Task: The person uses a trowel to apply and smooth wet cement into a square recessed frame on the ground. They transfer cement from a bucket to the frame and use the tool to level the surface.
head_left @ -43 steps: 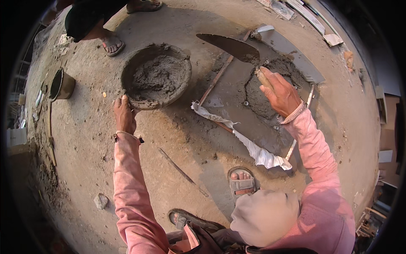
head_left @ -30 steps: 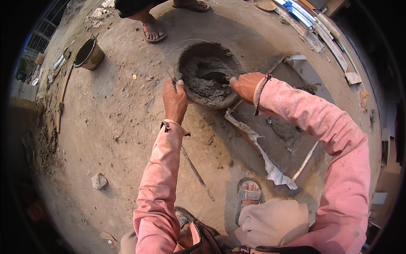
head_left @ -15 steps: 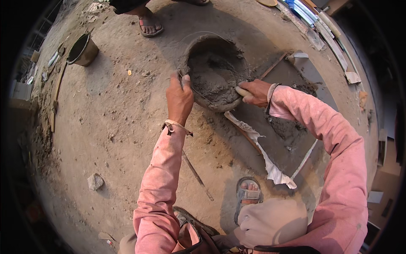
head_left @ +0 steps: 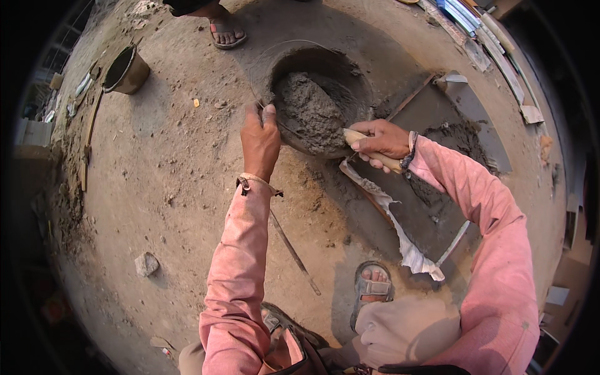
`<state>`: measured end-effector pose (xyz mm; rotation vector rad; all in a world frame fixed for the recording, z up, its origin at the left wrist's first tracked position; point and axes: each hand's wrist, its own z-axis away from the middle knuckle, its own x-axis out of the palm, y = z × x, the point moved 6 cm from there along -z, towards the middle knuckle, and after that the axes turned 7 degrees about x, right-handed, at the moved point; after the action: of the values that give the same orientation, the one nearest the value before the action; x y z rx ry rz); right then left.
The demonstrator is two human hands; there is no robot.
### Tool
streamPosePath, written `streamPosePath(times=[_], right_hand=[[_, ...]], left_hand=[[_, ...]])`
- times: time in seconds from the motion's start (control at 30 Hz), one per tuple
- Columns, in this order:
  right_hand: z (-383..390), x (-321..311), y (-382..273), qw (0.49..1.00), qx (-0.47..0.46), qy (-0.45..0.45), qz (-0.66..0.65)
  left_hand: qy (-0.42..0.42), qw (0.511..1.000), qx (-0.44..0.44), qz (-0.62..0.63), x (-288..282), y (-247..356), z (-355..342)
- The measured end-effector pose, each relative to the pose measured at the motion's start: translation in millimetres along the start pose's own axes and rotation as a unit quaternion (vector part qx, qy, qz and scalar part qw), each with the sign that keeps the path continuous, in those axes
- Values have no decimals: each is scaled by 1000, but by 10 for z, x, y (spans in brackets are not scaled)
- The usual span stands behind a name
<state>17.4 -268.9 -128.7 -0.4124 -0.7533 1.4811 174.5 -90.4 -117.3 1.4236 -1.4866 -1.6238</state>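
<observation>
A round, mud-caked bucket (head_left: 320,57) stands in front of me with wet grey mortar in it. My left hand (head_left: 260,140) is closed on the bucket's near left rim, where its thin wire handle loops outward. My right hand (head_left: 382,139) grips the pale wooden handle of a trowel (head_left: 355,137) at the bucket's right rim. A large heap of mortar (head_left: 307,109) lies at the trowel's end inside the bucket and hides the blade.
Right of the bucket lies a framed shallow mortar bed (head_left: 400,194) with torn white sheeting (head_left: 409,250) along its edge. A second bucket (head_left: 128,72) stands at the far left. Another person's sandalled foot (head_left: 226,34) is beyond. A thin rod (head_left: 294,253) and a stone (head_left: 147,264) lie nearer.
My right hand has drawn slightly right and turned, showing more of the trowel handle. Mortar is now heaped up at the trowel's end. My left hand stays on the rim.
</observation>
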Motion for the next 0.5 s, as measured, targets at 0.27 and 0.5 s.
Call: streamPosePath(times=[0.27,0.5], right_hand=[[384,-150,-73,996,-79,40,-19],[1517,-479,638,973,-80,186,-108]], left_hand=[[0,958,-158,239,-148,-586,138],[12,963,-152,222,-170,-699,158]])
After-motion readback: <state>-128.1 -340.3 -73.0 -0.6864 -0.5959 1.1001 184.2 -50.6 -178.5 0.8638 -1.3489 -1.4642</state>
